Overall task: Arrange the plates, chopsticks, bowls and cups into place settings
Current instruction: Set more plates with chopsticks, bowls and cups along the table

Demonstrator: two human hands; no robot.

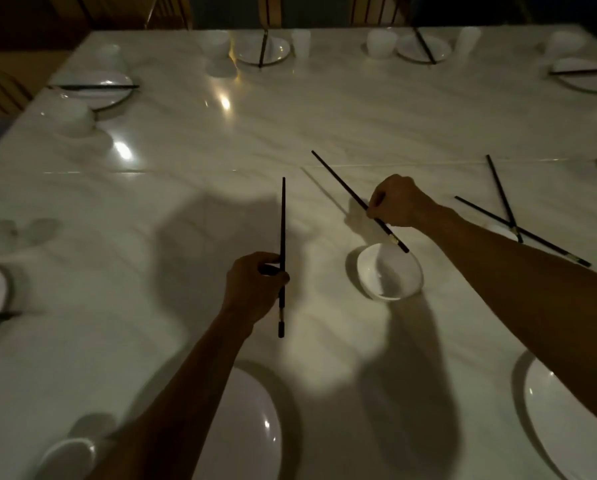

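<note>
Table (186,140): pale marble, fills frame.
Near plate (252,427): bottom centre.
Bowl (388,271): centre right.
Left hand (252,289): grips one upright chopstick (283,220), centre.
Right hand (399,200): pinches slanted chopstick (338,180) above bowl.
Loose chopsticks (501,195): crossed, right.

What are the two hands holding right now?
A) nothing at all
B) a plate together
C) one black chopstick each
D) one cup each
C: the left hand grips one black chopstick pointing away from the person, and the right hand pinches another chopstick slanted above the white bowl.
</note>
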